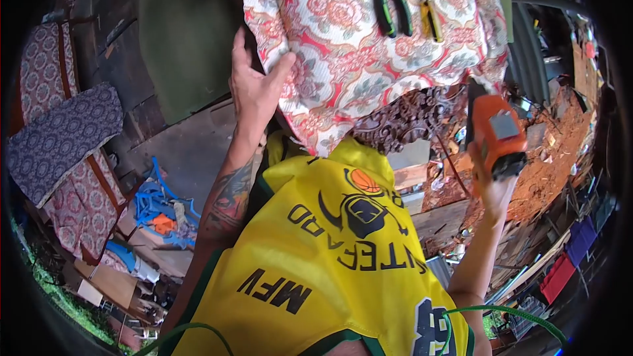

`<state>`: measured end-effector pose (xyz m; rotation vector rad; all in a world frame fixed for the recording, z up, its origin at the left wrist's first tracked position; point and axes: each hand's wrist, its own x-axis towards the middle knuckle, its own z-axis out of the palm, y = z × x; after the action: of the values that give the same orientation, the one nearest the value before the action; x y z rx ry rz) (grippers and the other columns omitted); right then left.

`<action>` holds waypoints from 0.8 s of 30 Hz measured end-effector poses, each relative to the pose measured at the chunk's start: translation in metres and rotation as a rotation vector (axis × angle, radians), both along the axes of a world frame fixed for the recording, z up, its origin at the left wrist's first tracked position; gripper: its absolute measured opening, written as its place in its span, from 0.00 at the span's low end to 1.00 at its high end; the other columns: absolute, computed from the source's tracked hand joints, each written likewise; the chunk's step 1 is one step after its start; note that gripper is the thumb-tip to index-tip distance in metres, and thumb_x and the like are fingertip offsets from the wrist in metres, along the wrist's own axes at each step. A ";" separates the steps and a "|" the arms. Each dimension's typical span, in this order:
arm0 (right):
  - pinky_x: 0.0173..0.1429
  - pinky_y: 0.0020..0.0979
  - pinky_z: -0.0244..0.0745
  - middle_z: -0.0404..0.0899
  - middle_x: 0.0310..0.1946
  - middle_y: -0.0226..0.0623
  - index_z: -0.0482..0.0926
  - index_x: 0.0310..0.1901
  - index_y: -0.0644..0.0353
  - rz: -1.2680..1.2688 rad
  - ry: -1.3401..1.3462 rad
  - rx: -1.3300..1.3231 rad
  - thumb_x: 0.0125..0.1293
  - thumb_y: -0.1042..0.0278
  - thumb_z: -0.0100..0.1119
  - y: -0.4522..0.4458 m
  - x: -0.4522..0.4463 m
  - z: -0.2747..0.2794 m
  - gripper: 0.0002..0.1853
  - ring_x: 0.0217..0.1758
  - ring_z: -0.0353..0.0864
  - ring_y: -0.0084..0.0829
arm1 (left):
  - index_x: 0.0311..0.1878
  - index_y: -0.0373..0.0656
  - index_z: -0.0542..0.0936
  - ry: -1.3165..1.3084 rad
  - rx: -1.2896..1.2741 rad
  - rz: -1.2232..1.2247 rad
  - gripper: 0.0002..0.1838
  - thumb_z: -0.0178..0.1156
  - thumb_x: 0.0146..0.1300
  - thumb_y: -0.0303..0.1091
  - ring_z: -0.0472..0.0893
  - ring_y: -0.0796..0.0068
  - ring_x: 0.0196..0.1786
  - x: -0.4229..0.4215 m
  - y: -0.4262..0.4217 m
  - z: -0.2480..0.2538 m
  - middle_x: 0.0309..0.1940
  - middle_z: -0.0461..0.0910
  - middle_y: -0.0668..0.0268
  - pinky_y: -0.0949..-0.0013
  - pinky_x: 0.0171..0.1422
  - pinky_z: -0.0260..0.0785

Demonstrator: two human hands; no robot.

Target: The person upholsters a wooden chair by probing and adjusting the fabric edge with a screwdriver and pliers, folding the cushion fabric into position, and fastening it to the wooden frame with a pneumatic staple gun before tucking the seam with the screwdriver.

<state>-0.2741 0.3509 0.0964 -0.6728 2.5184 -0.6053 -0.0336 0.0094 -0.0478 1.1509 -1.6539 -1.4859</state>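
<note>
A floral fabric (pixel 336 10), white with red and grey flowers, covers a padded piece in front of me. My left hand (pixel 256 89) grips its left edge, thumb on top and fingers down the side. In my right hand (pixel 491 184) is an orange and black staple gun (pixel 500 133), its dark nose by the fabric's right front corner. Green-and-black-handled pliers (pixel 393 6) lie on the fabric beside a yellow-handled screwdriver (pixel 431 21). Below the front edge shows dark carved wood (pixel 412 118).
To the left, a dark blue patterned cloth (pixel 62 138) lies over red patterned upholstery (pixel 86 214). Blue straps (pixel 161 201) are heaped on the floor. An olive-green panel (pixel 188 53) stands near my left hand. Reddish soil with scraps (pixel 554 151) lies right. A green cord (pixel 514 313) crosses below.
</note>
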 end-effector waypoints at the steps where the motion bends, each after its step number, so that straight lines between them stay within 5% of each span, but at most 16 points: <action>1: 0.50 0.34 0.77 0.82 0.44 0.36 0.78 0.58 0.65 0.008 0.037 -0.163 0.67 0.69 0.72 -0.012 -0.014 0.004 0.21 0.43 0.80 0.28 | 0.77 0.24 0.61 -0.052 -0.015 -0.010 0.48 0.77 0.60 0.32 0.85 0.66 0.57 0.001 -0.005 -0.007 0.60 0.84 0.46 0.65 0.63 0.77; 4: 0.50 0.36 0.77 0.79 0.48 0.36 0.75 0.59 0.65 0.080 0.115 -0.300 0.67 0.70 0.70 -0.048 -0.058 0.021 0.22 0.43 0.80 0.30 | 0.78 0.25 0.61 -0.001 -0.036 -0.007 0.49 0.77 0.60 0.34 0.82 0.63 0.63 0.002 -0.005 -0.021 0.64 0.80 0.45 0.62 0.70 0.72; 8: 0.41 0.35 0.78 0.85 0.33 0.31 0.81 0.57 0.64 0.163 0.166 -0.228 0.69 0.61 0.71 -0.129 -0.117 0.021 0.20 0.33 0.82 0.27 | 0.80 0.27 0.58 0.064 0.134 -0.058 0.49 0.75 0.59 0.29 0.79 0.61 0.66 0.006 -0.001 -0.005 0.67 0.77 0.46 0.60 0.74 0.68; 9: 0.42 0.36 0.79 0.86 0.35 0.37 0.84 0.55 0.60 0.221 0.241 -0.133 0.68 0.63 0.71 -0.148 -0.135 0.014 0.17 0.35 0.83 0.29 | 0.80 0.27 0.57 0.070 0.285 -0.084 0.52 0.76 0.57 0.28 0.77 0.60 0.69 0.008 -0.001 0.001 0.70 0.74 0.46 0.61 0.76 0.67; 10: 0.42 0.37 0.79 0.87 0.37 0.43 0.87 0.53 0.56 0.282 0.315 -0.034 0.68 0.64 0.72 -0.164 -0.154 0.004 0.14 0.37 0.85 0.31 | 0.80 0.26 0.56 -0.025 0.126 -0.108 0.54 0.77 0.55 0.29 0.75 0.60 0.71 0.014 -0.002 -0.008 0.72 0.72 0.45 0.61 0.77 0.65; 12: 0.41 0.36 0.78 0.85 0.29 0.40 0.85 0.59 0.57 0.351 0.400 -0.109 0.71 0.53 0.68 -0.187 -0.193 -0.030 0.22 0.35 0.86 0.29 | 0.80 0.25 0.57 -0.008 0.156 -0.151 0.52 0.77 0.57 0.30 0.76 0.61 0.70 0.018 -0.001 -0.002 0.71 0.73 0.45 0.61 0.76 0.66; 14: 0.44 0.40 0.80 0.88 0.37 0.42 0.87 0.56 0.53 0.401 0.527 -0.283 0.71 0.58 0.69 -0.223 -0.185 -0.046 0.16 0.38 0.89 0.37 | 0.79 0.24 0.57 0.051 0.217 -0.156 0.51 0.76 0.59 0.30 0.77 0.61 0.68 0.018 -0.001 0.000 0.71 0.74 0.45 0.62 0.75 0.67; 15: 0.52 0.44 0.82 0.87 0.43 0.50 0.77 0.63 0.61 0.352 0.435 -0.237 0.65 0.69 0.65 -0.244 -0.163 -0.031 0.24 0.48 0.88 0.43 | 0.79 0.24 0.58 0.074 0.231 -0.150 0.50 0.76 0.59 0.30 0.78 0.62 0.68 0.017 0.000 0.000 0.70 0.74 0.45 0.62 0.75 0.68; 16: 0.44 0.50 0.78 0.85 0.37 0.57 0.74 0.63 0.61 0.335 0.599 -0.137 0.65 0.69 0.62 -0.254 -0.174 -0.046 0.24 0.43 0.87 0.52 | 0.79 0.24 0.58 0.100 0.236 -0.138 0.49 0.76 0.60 0.31 0.78 0.62 0.67 0.015 0.000 -0.001 0.70 0.75 0.45 0.62 0.74 0.69; 18: 0.47 0.50 0.77 0.85 0.39 0.58 0.72 0.67 0.59 0.234 0.591 0.027 0.65 0.68 0.63 -0.264 -0.178 -0.056 0.28 0.46 0.86 0.57 | 0.78 0.23 0.59 0.133 0.237 -0.113 0.48 0.75 0.62 0.31 0.79 0.62 0.66 0.013 0.000 -0.005 0.69 0.76 0.45 0.62 0.73 0.70; 24: 0.52 0.50 0.77 0.86 0.47 0.55 0.69 0.72 0.55 0.348 0.544 -0.177 0.67 0.67 0.65 -0.273 -0.187 -0.091 0.32 0.51 0.85 0.55 | 0.75 0.22 0.65 0.059 0.141 -0.042 0.39 0.72 0.66 0.28 0.82 0.70 0.61 0.011 -0.008 -0.016 0.63 0.82 0.51 0.66 0.68 0.73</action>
<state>-0.4609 0.0783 0.0058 -1.4748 2.7364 -0.5781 -0.0227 0.0017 -0.0641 1.1417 -1.5633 -1.6699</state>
